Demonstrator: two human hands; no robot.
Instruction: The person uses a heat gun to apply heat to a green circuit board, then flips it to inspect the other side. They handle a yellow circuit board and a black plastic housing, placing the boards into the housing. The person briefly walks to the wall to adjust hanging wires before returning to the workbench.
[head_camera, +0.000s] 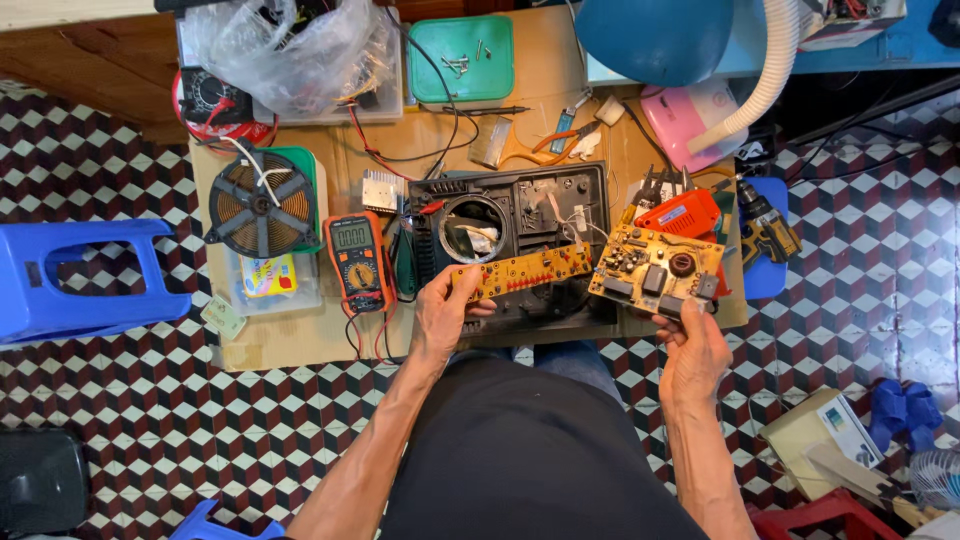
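Note:
My left hand (445, 315) grips the near end of a long narrow yellow circuit strip (530, 270), held above an opened black appliance casing (520, 215) with a round hole. A squarish yellow circuit board (655, 268) carrying dark components is pinched at its near edge by my right hand (693, 350). Both boards hover over the low wooden work surface (300, 340), and thin wires run between them and the casing.
An orange multimeter (358, 262) lies left of the casing, beside a copper coil disc (260, 203). A green tray with screws (462, 58), a plastic bag (290, 50), an orange tool (682, 213) and a blue stool (80, 280) surround the area. Patterned tile floor lies all around.

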